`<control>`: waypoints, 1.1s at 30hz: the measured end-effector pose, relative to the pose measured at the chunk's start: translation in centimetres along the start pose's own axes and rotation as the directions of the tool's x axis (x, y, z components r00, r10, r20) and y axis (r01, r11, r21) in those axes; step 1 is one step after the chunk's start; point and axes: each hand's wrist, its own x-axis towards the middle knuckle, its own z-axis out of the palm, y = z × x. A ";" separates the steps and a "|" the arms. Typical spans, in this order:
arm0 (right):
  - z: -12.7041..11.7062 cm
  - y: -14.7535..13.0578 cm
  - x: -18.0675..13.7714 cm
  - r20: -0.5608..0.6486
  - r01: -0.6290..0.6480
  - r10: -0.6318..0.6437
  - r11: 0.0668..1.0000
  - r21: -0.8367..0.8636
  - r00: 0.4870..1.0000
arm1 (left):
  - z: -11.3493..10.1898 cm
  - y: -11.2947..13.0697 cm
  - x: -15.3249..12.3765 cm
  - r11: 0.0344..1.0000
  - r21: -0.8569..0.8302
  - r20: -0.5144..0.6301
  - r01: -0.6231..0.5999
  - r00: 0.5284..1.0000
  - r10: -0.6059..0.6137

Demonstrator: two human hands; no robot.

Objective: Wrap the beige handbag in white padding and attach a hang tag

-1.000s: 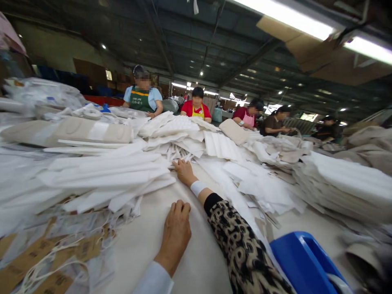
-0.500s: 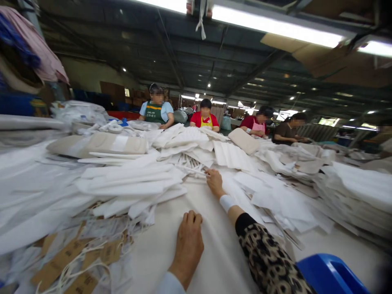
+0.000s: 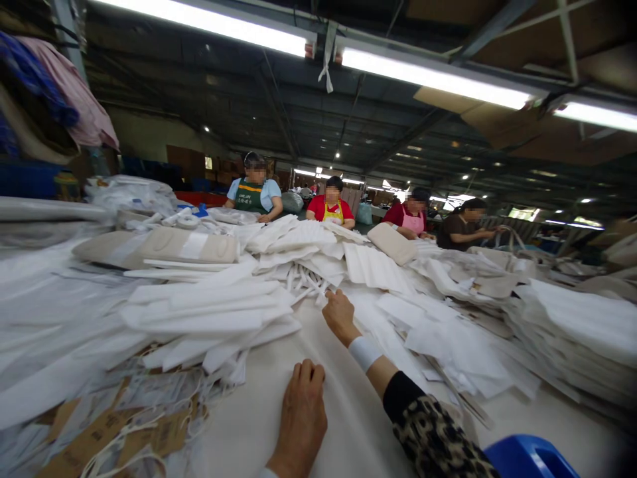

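My right hand reaches out to a bunch of thin white strips under the sheet pile. Its thumb and fingers are pinched together at the end of one white strip. My left hand rests closer to me on the pale table covering, its back turned up. The left fingers are curled and close together, and their tips are hidden, so anything in them cannot be seen. Folded white foam sheets lie left of both hands, and loose white sheets spread to the right.
Brown cardboard tags with white strings lie at lower left. A blue plastic object stands at lower right. Beige bags and a stack of white sheets flank the pile. Several co-workers sit across the table.
My view has tilted up slightly. My right hand stays at the strips, shifted a little left in the picture. My left hand keeps its curled pose on the table.
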 end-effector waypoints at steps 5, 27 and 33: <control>0.5 -2.7 0.4 0.029 0.002 -0.002 1.000 -0.025 1.000 | -0.1 0.1 0.1 1.000 -0.003 0.010 0.012 1.000 -0.012; 4.5 -3.2 1.6 -0.018 0.388 -0.391 0.903 0.184 0.920 | 0.0 0.0 -0.1 0.999 -0.020 0.033 0.039 0.999 -0.038; 4.5 -4.8 3.6 0.015 0.256 -0.262 0.953 0.160 0.965 | -0.1 0.0 0.1 0.999 0.004 0.043 0.036 0.998 -0.036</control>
